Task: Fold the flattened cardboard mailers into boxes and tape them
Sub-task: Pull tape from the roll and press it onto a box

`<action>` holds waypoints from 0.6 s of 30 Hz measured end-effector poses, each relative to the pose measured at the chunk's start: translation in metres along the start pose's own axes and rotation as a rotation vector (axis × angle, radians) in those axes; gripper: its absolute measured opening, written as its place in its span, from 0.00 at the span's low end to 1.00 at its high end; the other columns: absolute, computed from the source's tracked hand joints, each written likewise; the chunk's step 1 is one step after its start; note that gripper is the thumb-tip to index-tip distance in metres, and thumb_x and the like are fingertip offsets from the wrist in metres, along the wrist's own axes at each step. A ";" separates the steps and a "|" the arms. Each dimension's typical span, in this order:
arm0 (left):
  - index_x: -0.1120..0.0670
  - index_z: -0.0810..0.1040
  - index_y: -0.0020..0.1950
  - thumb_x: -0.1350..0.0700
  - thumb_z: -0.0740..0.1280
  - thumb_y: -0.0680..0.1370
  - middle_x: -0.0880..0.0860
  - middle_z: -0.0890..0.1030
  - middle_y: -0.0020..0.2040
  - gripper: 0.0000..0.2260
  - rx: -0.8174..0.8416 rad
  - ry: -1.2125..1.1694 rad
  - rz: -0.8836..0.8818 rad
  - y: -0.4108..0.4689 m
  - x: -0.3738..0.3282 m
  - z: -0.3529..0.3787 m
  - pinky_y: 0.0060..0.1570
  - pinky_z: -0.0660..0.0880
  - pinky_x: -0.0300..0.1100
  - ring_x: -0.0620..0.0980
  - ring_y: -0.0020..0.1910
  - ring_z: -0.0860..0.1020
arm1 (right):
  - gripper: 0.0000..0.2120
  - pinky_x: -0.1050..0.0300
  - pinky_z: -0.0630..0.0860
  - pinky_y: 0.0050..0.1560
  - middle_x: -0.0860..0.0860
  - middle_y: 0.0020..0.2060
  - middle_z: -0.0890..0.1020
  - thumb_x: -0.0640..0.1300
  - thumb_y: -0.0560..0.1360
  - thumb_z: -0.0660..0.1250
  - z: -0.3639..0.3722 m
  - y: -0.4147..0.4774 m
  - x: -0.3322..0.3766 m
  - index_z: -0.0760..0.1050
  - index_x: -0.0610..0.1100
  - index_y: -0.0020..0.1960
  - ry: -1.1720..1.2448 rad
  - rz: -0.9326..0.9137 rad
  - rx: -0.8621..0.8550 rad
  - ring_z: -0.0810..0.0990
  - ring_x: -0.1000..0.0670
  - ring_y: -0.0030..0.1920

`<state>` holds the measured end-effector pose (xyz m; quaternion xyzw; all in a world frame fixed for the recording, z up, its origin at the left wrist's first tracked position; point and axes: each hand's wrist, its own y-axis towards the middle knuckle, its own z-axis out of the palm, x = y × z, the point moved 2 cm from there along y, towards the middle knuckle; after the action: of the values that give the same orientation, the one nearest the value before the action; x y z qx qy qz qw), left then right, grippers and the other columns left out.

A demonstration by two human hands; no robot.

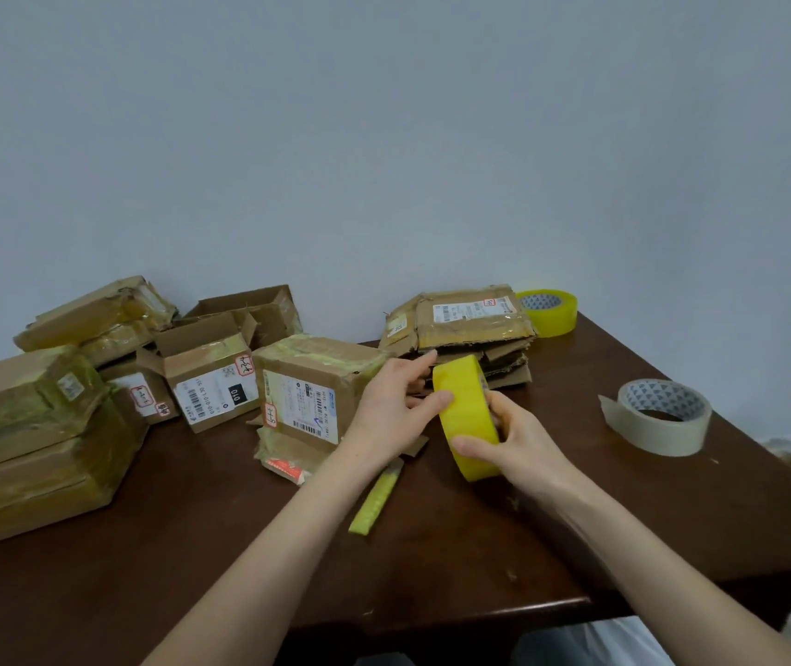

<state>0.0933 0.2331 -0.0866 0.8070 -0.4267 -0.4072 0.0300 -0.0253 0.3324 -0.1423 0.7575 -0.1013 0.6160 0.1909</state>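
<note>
From the head camera we see both hands meeting over the dark wooden bench, and we take the yellow tape roll they hold as our landmark. The roll stands on edge, lifted off the bench. Our right hand grips it from the right: the thumb lies across the lower part of the yellow band and the other fingers curl round the far side. Our left hand pinches it from the left, thumb pressed on the band and forefinger reaching to its top edge.

Just behind the roll lies the stack of flattened mailers, brown, ragged at the edges, with a white label on top. Immediately left of the roll stands a folded box with a shipping label, closed and glossy with tape. Further left sits an open box, its flaps up, and well to the left are large taped boxes piled together.

Below and left of the roll a narrow yellow strip lies flat on the bench; we cannot tell what it is. Right of the roll rests a beige roll, and behind it, beyond the mailers, a second yellow roll.
</note>
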 end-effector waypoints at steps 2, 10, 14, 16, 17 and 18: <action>0.51 0.75 0.67 0.54 0.70 0.76 0.48 0.77 0.51 0.20 -0.007 0.067 0.010 -0.003 0.001 -0.003 0.42 0.65 0.19 0.39 0.46 0.76 | 0.29 0.65 0.76 0.47 0.54 0.58 0.80 0.42 0.72 0.74 0.000 -0.001 -0.003 0.68 0.48 0.70 -0.002 -0.010 -0.012 0.80 0.58 0.54; 0.54 0.82 0.58 0.53 0.73 0.73 0.50 0.84 0.48 0.15 -0.175 0.110 0.018 -0.011 -0.003 -0.003 0.46 0.70 0.26 0.40 0.42 0.77 | 0.23 0.50 0.79 0.55 0.52 0.54 0.81 0.42 0.71 0.75 0.006 0.002 -0.006 0.71 0.53 0.61 -0.049 -0.070 -0.062 0.80 0.52 0.54; 0.54 0.84 0.54 0.55 0.74 0.72 0.51 0.85 0.44 0.11 -0.213 0.045 -0.020 -0.015 -0.004 -0.001 0.48 0.77 0.36 0.43 0.41 0.81 | 0.19 0.46 0.78 0.55 0.50 0.53 0.81 0.43 0.70 0.76 0.007 0.002 -0.007 0.72 0.56 0.54 -0.063 -0.072 -0.082 0.81 0.50 0.52; 0.54 0.85 0.52 0.56 0.74 0.71 0.51 0.85 0.42 0.10 -0.225 -0.001 -0.048 -0.016 -0.003 0.000 0.48 0.78 0.41 0.44 0.39 0.82 | 0.18 0.44 0.78 0.54 0.49 0.52 0.81 0.44 0.69 0.76 0.008 0.002 -0.008 0.73 0.53 0.54 -0.077 -0.075 -0.095 0.81 0.49 0.51; 0.54 0.85 0.51 0.57 0.74 0.71 0.51 0.85 0.41 0.09 -0.231 -0.020 -0.063 -0.017 -0.003 0.001 0.47 0.79 0.42 0.44 0.38 0.82 | 0.18 0.43 0.78 0.54 0.48 0.52 0.81 0.44 0.69 0.76 0.009 0.001 -0.008 0.74 0.50 0.56 -0.089 -0.076 -0.099 0.81 0.48 0.51; 0.54 0.85 0.50 0.57 0.75 0.71 0.51 0.85 0.41 0.09 -0.235 -0.036 -0.075 -0.018 -0.002 0.001 0.47 0.79 0.43 0.44 0.38 0.82 | 0.20 0.42 0.77 0.54 0.48 0.52 0.81 0.45 0.69 0.76 0.009 0.001 -0.008 0.74 0.47 0.57 -0.098 -0.075 -0.105 0.81 0.47 0.51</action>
<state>0.1036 0.2461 -0.0929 0.8059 -0.3460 -0.4696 0.1014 -0.0194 0.3268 -0.1512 0.7791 -0.1142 0.5643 0.2481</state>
